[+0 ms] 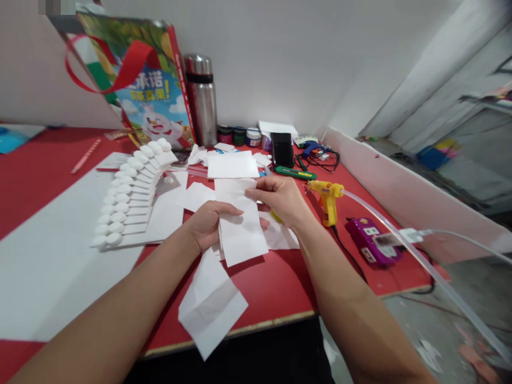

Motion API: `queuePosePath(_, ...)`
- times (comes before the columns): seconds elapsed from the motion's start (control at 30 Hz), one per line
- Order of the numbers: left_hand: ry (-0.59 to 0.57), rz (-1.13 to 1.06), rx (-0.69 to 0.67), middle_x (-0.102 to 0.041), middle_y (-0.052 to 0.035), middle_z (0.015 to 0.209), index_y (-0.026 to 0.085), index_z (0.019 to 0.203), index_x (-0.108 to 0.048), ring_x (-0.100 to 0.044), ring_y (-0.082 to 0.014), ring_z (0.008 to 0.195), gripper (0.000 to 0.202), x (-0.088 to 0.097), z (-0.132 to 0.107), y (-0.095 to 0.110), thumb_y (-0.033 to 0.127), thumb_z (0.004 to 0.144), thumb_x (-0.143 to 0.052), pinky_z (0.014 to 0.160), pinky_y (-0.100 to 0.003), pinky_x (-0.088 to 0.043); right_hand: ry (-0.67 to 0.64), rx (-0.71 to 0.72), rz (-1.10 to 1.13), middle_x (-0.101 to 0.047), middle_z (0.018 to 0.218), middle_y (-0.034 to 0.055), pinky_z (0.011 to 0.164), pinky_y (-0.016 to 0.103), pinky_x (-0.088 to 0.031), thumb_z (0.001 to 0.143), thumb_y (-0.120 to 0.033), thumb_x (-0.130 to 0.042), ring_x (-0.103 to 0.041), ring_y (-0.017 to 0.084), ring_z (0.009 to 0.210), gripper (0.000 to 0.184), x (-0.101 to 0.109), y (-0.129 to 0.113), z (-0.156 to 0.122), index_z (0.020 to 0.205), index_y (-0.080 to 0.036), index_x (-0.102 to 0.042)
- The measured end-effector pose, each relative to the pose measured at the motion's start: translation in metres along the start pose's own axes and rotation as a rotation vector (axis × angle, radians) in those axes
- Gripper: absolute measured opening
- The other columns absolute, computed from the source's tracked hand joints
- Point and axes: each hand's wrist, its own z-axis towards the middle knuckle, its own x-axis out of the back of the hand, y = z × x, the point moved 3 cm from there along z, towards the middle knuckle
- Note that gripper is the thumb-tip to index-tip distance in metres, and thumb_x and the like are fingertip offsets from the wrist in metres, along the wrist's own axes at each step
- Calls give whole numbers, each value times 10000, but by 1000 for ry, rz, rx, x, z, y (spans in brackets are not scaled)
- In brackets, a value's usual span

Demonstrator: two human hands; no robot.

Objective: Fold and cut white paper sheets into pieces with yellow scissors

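Both hands grip a white rectangular sheet of paper [244, 234] above the red table. My left hand [212, 221] has its thumb on the sheet's front and its fingers behind, on the left edge. My right hand [278, 197] pinches the upper right edge between thumb and fingers. More paper layers show behind the sheet at its lower left. A creased loose paper [212, 306] hangs over the table's front edge. Beyond the sheet lies a white paper stack [232, 165]. Part of a yellow ring-shaped thing shows beneath my right hand.
A curved white model with rows of discs [124, 197] stands left. To the right are a yellow glue gun [328, 200], a purple power strip [372, 240] and a green cutter knife [295, 173]. A steel flask [201, 101] and a gift bag [148, 90] stand behind.
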Motion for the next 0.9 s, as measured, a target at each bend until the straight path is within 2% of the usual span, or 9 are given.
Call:
queuePosePath(0.1,-29,-21,5,-775,-247,1031,-18,1376,-529,-724,-398,1094,605,3,1,2,137,792,-549,1046,-563,-483,63,28,-15,-604,666,-29,546,257,-537,619,-438,-899,-584,125,618,387,2,-2,0,774,-189,-648)
queuePosePath(0.2,-133,-68,25,-755,-244,1138,10,1368,-544,-709,-397,1126,600,0,0,5,169,789,-532,1026,-555,-499,149,118,-40,-657,732,-3,549,236,-512,677,-468,-872,-642,148,692,411,8,-10,-1,869,-197,-630)
queuePosePath(0.27,-186,-103,19,-726,-226,1240,42,1361,-555,-710,-393,1123,597,-5,-3,8,146,774,-516,1015,-569,-504,113,111,-36,-684,771,15,553,221,-486,716,-491,-844,-647,137,701,398,10,-12,-2,872,-185,-644)
queuePosePath(0.33,-211,-138,3,-703,-209,1301,58,1376,-546,-714,-382,1118,623,-11,-6,10,105,757,-498,1024,-590,-496,17,34,10,-685,772,12,532,214,-454,716,-497,-841,-608,109,640,387,8,-11,-3,845,-176,-668)
queuePosePath(0.43,-227,-163,14,-705,-233,1284,25,1428,-498,-701,-382,1148,675,-16,-7,8,88,757,-492,1033,-600,-493,-50,-37,116,-634,691,-21,458,213,-367,651,-458,-884,-490,71,521,375,0,-5,-2,752,-177,-657)
queuePosePath(0.6,-114,-130,-7,-739,-227,1204,26,1513,-406,-704,-375,1150,676,-9,-3,9,84,842,-468,1052,-580,-493,150,104,164,-519,584,-59,435,225,-291,667,-428,-866,-393,68,478,341,-2,-2,1,689,-198,-615)
queuePosePath(0.7,-45,-152,-54,-768,-181,1143,68,1544,-380,-734,-339,1095,698,-5,-5,17,66,849,-444,1060,-557,-500,140,129,124,-567,646,-37,453,235,-284,721,-470,-821,-397,75,505,327,4,-3,4,745,-197,-643)
queuePosePath(0.8,26,-212,-248,-774,-120,1152,130,1571,-354,-753,-279,1055,729,-4,-14,35,42,849,-408,1072,-497,-510,131,182,-7,-603,676,-19,495,247,-310,782,-477,-760,-402,83,531,308,12,-4,7,762,-188,-656)
queuePosePath(0.9,72,-307,-449,-775,-49,1172,196,1587,-328,-774,-166,953,790,-4,-23,50,-15,825,-346,1022,-337,-548,64,293,-261,-655,726,2,607,275,-411,799,-373,-744,-509,121,623,193,10,-3,6,796,-189,-688)
